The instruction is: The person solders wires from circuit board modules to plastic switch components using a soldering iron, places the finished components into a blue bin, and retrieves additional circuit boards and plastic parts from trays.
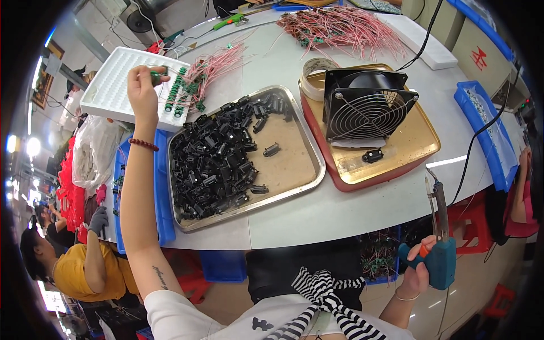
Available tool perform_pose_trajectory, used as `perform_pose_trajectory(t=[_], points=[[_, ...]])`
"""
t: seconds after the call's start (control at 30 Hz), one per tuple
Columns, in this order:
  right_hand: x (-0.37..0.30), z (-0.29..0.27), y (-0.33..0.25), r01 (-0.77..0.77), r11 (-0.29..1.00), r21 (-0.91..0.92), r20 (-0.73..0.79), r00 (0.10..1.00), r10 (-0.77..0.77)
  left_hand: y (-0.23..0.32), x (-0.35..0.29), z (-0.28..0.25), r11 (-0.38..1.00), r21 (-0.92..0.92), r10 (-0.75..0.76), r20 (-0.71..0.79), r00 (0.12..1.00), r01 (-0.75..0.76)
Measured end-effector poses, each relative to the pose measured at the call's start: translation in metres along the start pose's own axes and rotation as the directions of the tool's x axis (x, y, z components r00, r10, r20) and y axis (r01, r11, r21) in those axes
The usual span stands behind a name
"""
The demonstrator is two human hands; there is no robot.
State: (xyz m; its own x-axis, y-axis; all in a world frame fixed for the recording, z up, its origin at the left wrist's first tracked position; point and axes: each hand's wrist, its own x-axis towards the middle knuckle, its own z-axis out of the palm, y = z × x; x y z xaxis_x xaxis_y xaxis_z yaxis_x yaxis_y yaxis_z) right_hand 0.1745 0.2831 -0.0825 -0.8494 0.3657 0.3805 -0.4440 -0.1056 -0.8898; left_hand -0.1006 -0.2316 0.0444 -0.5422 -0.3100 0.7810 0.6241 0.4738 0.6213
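My left hand (141,90) is over the white foam tray (113,85) at the far left, its fingers closed on a small green component (156,77). Beside it in the tray stands a row of similar green components (177,90) with pink wires trailing to the right. At the lower right my right hand (418,266) grips the handle of a teal soldering gun (441,263), its metal tip pointing up and away. Between my arms lies a steel tray (283,195) heaped with small black plastic housings (212,153); a few lie loose on its right side.
A black fan (368,107) stands on a gold-topped red tin (405,161), with a tape roll (313,79) and one black housing (372,155) there too. Pink-wired parts (340,31) pile up at the back. A cable (481,130) hangs at right. Co-workers sit at both sides.
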Motion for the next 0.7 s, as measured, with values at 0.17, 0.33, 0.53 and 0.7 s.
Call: perform_pose_trajectory(t=[0.17, 0.33, 0.53, 0.7], points=[[0.001, 0.002, 0.001, 0.02, 1.0, 0.005, -0.004, 1.0, -0.02, -0.023, -0.003, -0.014, 0.948, 0.212, -0.285, 0.22, 0.933, 0.239], [0.003, 0.002, -0.001, 0.024, 1.0, -0.013, 0.016, 1.0, -0.024, -0.046, -0.013, -0.031, 0.893, 0.364, -0.358, 0.221, 0.907, 0.264], [0.004, 0.0, 0.0, 0.042, 0.999, -0.018, 0.027, 0.999, -0.041, -0.029, -0.03, -0.02, 0.659, 0.727, -0.692, 0.487, 0.533, 0.191], [0.003, 0.003, 0.001, 0.041, 0.999, -0.024, 0.017, 0.999, -0.04, -0.037, -0.032, -0.016, 0.725, 0.674, -0.619, 0.549, 0.562, 0.14]])
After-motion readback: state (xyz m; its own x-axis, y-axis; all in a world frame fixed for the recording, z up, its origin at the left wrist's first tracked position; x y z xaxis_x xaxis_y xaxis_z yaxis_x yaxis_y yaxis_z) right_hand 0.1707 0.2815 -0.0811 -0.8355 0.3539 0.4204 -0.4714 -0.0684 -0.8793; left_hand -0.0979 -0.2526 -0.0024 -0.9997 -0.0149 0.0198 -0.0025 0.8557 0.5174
